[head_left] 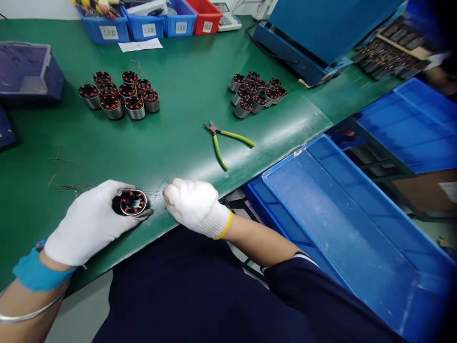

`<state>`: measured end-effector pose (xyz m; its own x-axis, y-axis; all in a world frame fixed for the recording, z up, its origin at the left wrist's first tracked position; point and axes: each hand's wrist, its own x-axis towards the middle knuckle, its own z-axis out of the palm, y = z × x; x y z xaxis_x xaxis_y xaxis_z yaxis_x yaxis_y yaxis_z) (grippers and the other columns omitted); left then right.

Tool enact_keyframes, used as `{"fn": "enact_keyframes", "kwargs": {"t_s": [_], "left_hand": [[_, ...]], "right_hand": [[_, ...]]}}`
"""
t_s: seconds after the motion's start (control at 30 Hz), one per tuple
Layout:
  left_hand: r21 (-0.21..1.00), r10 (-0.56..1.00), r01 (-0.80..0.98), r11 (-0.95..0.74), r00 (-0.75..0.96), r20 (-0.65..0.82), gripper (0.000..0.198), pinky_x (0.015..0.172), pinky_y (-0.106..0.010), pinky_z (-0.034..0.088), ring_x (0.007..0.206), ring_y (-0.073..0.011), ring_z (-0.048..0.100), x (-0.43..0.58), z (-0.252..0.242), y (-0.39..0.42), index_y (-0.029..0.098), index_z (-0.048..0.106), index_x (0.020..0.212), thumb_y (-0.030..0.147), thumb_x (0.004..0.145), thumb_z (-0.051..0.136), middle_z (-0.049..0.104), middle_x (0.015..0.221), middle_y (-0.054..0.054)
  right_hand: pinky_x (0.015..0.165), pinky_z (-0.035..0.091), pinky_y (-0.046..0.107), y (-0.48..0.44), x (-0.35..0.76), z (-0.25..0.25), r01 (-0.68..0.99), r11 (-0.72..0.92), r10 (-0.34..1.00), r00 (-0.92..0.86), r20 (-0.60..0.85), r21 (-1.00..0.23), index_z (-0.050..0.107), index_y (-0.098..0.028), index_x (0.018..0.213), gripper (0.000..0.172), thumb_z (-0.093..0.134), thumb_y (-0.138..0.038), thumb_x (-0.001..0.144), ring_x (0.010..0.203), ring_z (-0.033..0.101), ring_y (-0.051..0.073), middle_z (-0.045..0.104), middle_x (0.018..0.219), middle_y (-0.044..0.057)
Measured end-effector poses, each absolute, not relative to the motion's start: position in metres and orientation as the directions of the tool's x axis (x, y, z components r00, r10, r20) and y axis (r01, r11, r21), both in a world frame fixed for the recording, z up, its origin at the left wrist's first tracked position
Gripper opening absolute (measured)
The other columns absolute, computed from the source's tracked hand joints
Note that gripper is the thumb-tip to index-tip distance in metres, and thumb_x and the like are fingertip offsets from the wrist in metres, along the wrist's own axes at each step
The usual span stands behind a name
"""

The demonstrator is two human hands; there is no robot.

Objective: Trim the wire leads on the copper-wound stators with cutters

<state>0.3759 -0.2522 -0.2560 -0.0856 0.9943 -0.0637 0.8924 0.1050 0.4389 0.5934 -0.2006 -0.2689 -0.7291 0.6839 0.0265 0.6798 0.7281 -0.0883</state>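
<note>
My left hand (pixel 89 221), in a white glove, is wrapped round a metal ring-shaped part with copper windings (pixel 137 202) near the table's front edge. The part's open end faces up. Just to its right, my right hand (pixel 191 202), also gloved, is closed, its fingertips pinching thin wires (pixel 156 193) that run toward the part. Green-handled pliers (pixel 218 138) lie with their handles apart beyond my right hand. Loose bits of wire (pixel 71 186) are scattered beyond my left hand.
Two groups of similar wound parts stand farther back, at left (pixel 112 108) and right (pixel 243 109). Labelled blue bins (pixel 109 32), a red bin (pixel 207 24) and a purple bin (pixel 53 76) are on the green table (pixel 178 62). A large blue tray (pixel 332 209) is at right.
</note>
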Motion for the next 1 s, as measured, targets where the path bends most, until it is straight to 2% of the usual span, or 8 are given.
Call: {"fn": "enact_keyframes", "kwargs": {"t_s": [0.2, 0.33, 0.53, 0.63, 0.73, 0.8, 0.9, 1.0], "left_hand": [[0.405, 0.982, 0.897, 0.178, -0.138, -0.125, 0.045, 0.071, -0.035, 0.047, 0.082, -0.0244, 0.068, 0.379, -0.254, -0.249, 0.029, 0.065, 0.095, 0.066, 0.070, 0.070, 0.072, 0.090, 0.002], [0.411, 0.985, 0.898, 0.156, -0.114, -0.126, 0.048, 0.072, -0.037, 0.048, 0.082, -0.0263, 0.068, 0.382, -0.250, -0.249, 0.028, 0.065, 0.092, 0.071, 0.070, 0.066, 0.071, 0.090, -0.001], [0.382, 0.990, 0.918, 0.109, -0.063, -0.130, 0.040, 0.071, -0.039, 0.048, 0.084, -0.0291, 0.068, 0.382, -0.249, -0.249, 0.027, 0.066, 0.093, 0.064, 0.076, 0.064, 0.072, 0.092, -0.003], [0.390, 0.993, 0.917, 0.084, -0.047, -0.105, 0.039, 0.069, -0.039, 0.048, 0.082, -0.0293, 0.068, 0.381, -0.252, -0.249, 0.028, 0.066, 0.092, 0.063, 0.075, 0.065, 0.072, 0.091, -0.004], [0.394, 0.992, 0.915, 0.088, -0.045, -0.117, 0.036, 0.070, -0.039, 0.049, 0.084, -0.0292, 0.069, 0.380, -0.253, -0.251, 0.029, 0.066, 0.094, 0.060, 0.078, 0.062, 0.072, 0.093, -0.003], [0.394, 0.992, 0.914, 0.093, -0.051, -0.115, 0.033, 0.069, -0.039, 0.049, 0.083, -0.0286, 0.069, 0.378, -0.253, -0.251, 0.029, 0.065, 0.095, 0.057, 0.078, 0.063, 0.072, 0.093, -0.002], [0.404, 0.995, 0.912, 0.075, -0.043, -0.090, 0.036, 0.066, -0.038, 0.049, 0.082, -0.0279, 0.070, 0.376, -0.255, -0.251, 0.029, 0.065, 0.095, 0.060, 0.077, 0.065, 0.072, 0.091, -0.002], [0.406, 0.998, 0.912, 0.054, -0.033, -0.059, 0.036, 0.064, -0.038, 0.050, 0.078, -0.0272, 0.070, 0.375, -0.259, -0.252, 0.030, 0.065, 0.093, 0.062, 0.078, 0.065, 0.071, 0.088, -0.001]], "right_hand": [[0.052, 0.033, 0.033, -0.206, 0.584, -0.269, 0.610, 0.790, 0.613, -0.786, 0.080, -0.062, 0.060, -0.021, 0.120, 0.031, 0.040, -0.038, 0.104, 0.075, 0.067, 0.023, 0.067, 0.095, 0.006], [0.053, 0.033, 0.032, -0.204, 0.578, -0.273, 0.548, 0.836, 0.549, -0.834, 0.062, -0.037, 0.062, -0.019, 0.105, 0.027, 0.037, -0.028, 0.103, 0.075, 0.067, 0.023, 0.065, 0.089, 0.007], [0.057, 0.038, 0.032, -0.192, 0.599, -0.262, 0.695, 0.719, 0.694, -0.717, -0.071, 0.017, 0.065, -0.017, 0.101, 0.025, 0.041, -0.025, 0.099, 0.077, 0.067, 0.026, 0.066, 0.089, 0.010], [0.066, 0.047, 0.033, -0.184, 0.613, -0.256, 0.727, 0.659, 0.748, -0.660, 0.072, -0.192, 0.066, -0.017, 0.115, 0.030, 0.051, -0.036, 0.098, 0.083, 0.067, 0.024, 0.069, 0.109, 0.012], [0.074, 0.053, 0.032, -0.180, 0.614, -0.253, 0.520, 0.635, 0.721, -0.665, 0.196, -0.571, 0.043, -0.017, 0.151, 0.092, 0.077, -0.057, 0.076, 0.089, 0.067, 0.020, 0.052, 0.147, 0.017], [0.077, 0.054, 0.032, -0.181, 0.605, -0.255, 0.427, 0.565, 0.685, -0.719, 0.113, -0.707, 0.030, -0.018, 0.159, 0.112, 0.083, -0.059, 0.069, 0.091, 0.068, 0.020, 0.054, 0.148, 0.016], [0.081, 0.050, 0.031, -0.181, 0.587, -0.258, 0.478, 0.497, 0.648, -0.760, -0.057, -0.724, 0.051, -0.020, 0.147, 0.068, 0.072, -0.047, 0.088, 0.100, 0.069, 0.022, 0.073, 0.120, 0.008], [0.079, 0.046, 0.029, -0.180, 0.578, -0.259, 0.533, 0.480, 0.655, -0.746, -0.120, -0.697, 0.070, -0.022, 0.120, 0.029, 0.061, -0.037, 0.098, 0.102, 0.070, 0.021, 0.076, 0.106, 0.003]]}}
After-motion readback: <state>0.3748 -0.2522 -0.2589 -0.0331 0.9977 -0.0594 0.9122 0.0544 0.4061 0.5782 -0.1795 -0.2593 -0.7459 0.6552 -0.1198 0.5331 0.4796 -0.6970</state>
